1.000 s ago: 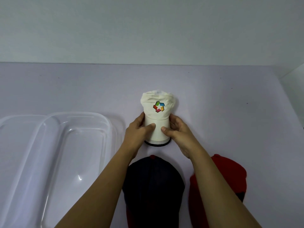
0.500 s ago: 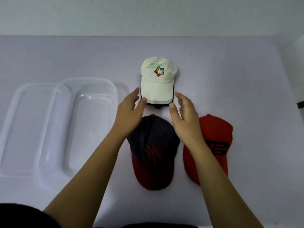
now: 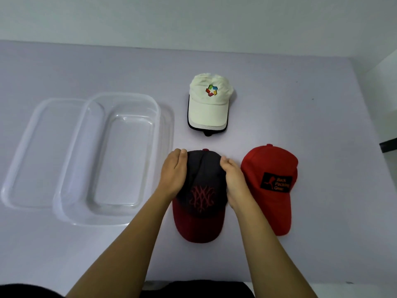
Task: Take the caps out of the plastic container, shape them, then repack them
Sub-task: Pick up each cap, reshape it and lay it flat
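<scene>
Shaping in progress: left hand (image 3: 173,171) and right hand (image 3: 234,182) cup the crown of the dark cap (image 3: 200,196) from either side, palms pressed to the fabric, brim toward the table's near edge. The white cap (image 3: 209,104) lies farther toward the far edge, the red cap (image 3: 271,186) just beside on the right. The plastic container (image 3: 111,211) stands empty toward the left edge. Next, presumably, rounding this crown before repacking.
</scene>
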Motion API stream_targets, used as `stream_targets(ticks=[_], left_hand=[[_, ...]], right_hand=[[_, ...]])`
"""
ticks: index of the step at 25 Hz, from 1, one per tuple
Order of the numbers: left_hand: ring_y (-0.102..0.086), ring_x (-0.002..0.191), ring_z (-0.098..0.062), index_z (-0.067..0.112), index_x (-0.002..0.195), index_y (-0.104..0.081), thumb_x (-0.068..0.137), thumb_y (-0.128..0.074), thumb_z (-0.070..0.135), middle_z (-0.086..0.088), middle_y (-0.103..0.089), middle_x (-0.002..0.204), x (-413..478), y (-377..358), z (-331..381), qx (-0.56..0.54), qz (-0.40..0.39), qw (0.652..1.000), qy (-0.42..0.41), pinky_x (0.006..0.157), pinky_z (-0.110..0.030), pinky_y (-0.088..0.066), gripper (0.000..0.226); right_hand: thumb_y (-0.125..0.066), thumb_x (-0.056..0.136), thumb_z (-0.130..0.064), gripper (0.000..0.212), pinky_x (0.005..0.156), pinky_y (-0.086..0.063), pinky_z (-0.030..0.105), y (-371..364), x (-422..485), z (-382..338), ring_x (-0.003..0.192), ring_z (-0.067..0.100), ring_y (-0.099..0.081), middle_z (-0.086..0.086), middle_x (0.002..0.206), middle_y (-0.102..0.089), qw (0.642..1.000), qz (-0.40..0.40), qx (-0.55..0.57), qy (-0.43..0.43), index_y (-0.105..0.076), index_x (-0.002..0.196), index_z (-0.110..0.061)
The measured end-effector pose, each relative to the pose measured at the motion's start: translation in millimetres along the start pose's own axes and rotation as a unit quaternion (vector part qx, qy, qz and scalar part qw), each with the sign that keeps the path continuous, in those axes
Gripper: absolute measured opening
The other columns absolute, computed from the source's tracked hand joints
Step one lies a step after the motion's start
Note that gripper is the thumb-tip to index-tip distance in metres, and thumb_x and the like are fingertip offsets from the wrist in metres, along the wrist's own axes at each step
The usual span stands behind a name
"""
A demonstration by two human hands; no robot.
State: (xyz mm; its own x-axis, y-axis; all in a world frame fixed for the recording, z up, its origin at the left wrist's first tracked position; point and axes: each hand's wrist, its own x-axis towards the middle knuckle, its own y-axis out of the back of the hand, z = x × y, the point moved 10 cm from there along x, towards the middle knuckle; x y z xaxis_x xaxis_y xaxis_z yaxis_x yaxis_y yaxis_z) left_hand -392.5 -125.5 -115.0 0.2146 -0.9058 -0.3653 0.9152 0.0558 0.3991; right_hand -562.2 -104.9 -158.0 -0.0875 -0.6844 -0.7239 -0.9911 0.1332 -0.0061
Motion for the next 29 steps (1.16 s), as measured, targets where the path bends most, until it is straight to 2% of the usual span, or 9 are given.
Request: stream_targets(ticks=[3,7,12,16,18,20,22,25,29], left_hand=[[-0.036,0.066,-0.013,0.013,0.069,-0.033,0.100,-0.032,0.029,0.000,-0.037,0.071,5.1,0.3,-6.7,0.025,0.000,0.999,0.024,0.066,-0.029,-0.033,0.035],[-0.045,0.071,-0.017,0.012,0.071,-0.042,0.097,-0.033,0.027,-0.002,-0.048,0.075,13.0,-1.4,-7.1,0.090,-0.007,0.995,0.042,0.072,-0.035,-0.038,0.031],[-0.041,0.071,-0.018,0.012,0.068,-0.039,0.094,-0.037,0.025,-0.003,-0.045,0.072,14.7,-2.9,-22.3,-0.021,-0.030,0.992,0.119,0.065,-0.032,-0.034,0.029],[-0.037,0.063,-0.015,0.015,0.062,-0.035,0.092,-0.034,0.023,0.000,-0.042,0.068,16.6,-1.5,-23.6,-0.014,-0.013,0.988,0.151,0.059,-0.030,-0.032,0.031],[-0.031,0.059,-0.015,0.015,0.060,-0.027,0.089,-0.035,0.022,0.000,-0.034,0.062,17.0,0.8,-22.4,0.023,0.002,0.990,0.139,0.057,-0.030,-0.027,0.030],[-0.030,0.060,-0.017,0.015,0.061,-0.029,0.084,-0.040,0.023,0.000,-0.032,0.060,17.3,-0.2,-28.6,0.005,0.006,0.988,0.155,0.057,-0.034,-0.027,0.027],[-0.037,0.066,-0.020,0.014,0.068,-0.039,0.081,-0.043,0.023,-0.004,-0.039,0.066,17.7,-0.7,-33.8,-0.054,0.011,0.980,0.193,0.061,-0.036,-0.031,0.016],[-0.044,0.077,-0.021,0.016,0.077,-0.045,0.083,-0.044,0.023,-0.006,-0.046,0.081,21.0,2.9,-38.0,-0.071,0.025,0.971,0.225,0.069,-0.037,-0.036,0.009],[-0.037,0.065,-0.018,0.012,0.063,-0.035,0.085,-0.039,0.019,-0.005,-0.039,0.067,26.5,2.8,-27.7,0.039,0.015,0.987,0.156,0.062,-0.034,-0.031,0.023]], right_hand=[[-0.048,0.094,-0.037,0.034,0.098,-0.046,0.046,0.0,-0.5,1.2,0.106,0.030,-0.060,0.017,0.111,-0.064,1.000,0.013,0.008,0.010,-0.057,0.098,-0.005],[-0.035,0.099,-0.037,0.031,0.062,-0.036,0.029,-0.3,-4.0,-15.3,0.066,0.014,-0.043,0.003,0.071,-0.042,0.988,0.016,-0.135,0.067,-0.044,0.077,-0.017],[-0.049,0.090,-0.044,0.035,0.092,-0.050,0.043,-6.5,-3.1,-0.3,0.098,0.026,-0.065,0.011,0.104,-0.069,0.999,-0.023,0.022,-0.021,-0.065,0.096,-0.013],[-0.047,0.084,-0.062,0.048,0.089,-0.049,0.036,-5.6,3.3,-18.1,0.097,0.017,-0.061,-0.002,0.099,-0.066,0.988,-0.004,-0.143,0.056,-0.064,0.097,-0.019],[-0.040,0.088,-0.061,0.054,0.088,-0.049,0.040,-7.4,2.5,-22.5,0.095,0.028,-0.061,0.008,0.095,-0.067,0.982,0.008,-0.181,0.059,-0.065,0.091,-0.012],[-0.037,0.092,-0.056,0.060,0.098,-0.047,0.046,-7.0,3.0,-18.8,0.108,0.035,-0.059,0.019,0.116,-0.064,0.989,0.012,-0.147,0.030,-0.061,0.107,-0.003],[-0.031,0.096,-0.052,0.056,0.103,-0.041,0.038,-9.5,2.1,-17.0,0.115,0.026,-0.054,0.010,0.129,-0.058,0.990,0.001,-0.139,0.014,-0.055,0.125,-0.010],[-0.033,0.097,-0.048,0.059,0.101,-0.043,0.044,-10.1,3.1,-18.8,0.115,0.035,-0.055,0.021,0.126,-0.058,0.993,0.030,-0.106,0.034,-0.053,0.119,0.003],[-0.049,0.070,-0.059,0.069,0.089,-0.048,0.057,-4.3,7.6,-13.9,0.092,0.040,-0.065,0.027,0.094,-0.068,0.994,0.080,-0.054,0.052,-0.059,0.091,0.006]])
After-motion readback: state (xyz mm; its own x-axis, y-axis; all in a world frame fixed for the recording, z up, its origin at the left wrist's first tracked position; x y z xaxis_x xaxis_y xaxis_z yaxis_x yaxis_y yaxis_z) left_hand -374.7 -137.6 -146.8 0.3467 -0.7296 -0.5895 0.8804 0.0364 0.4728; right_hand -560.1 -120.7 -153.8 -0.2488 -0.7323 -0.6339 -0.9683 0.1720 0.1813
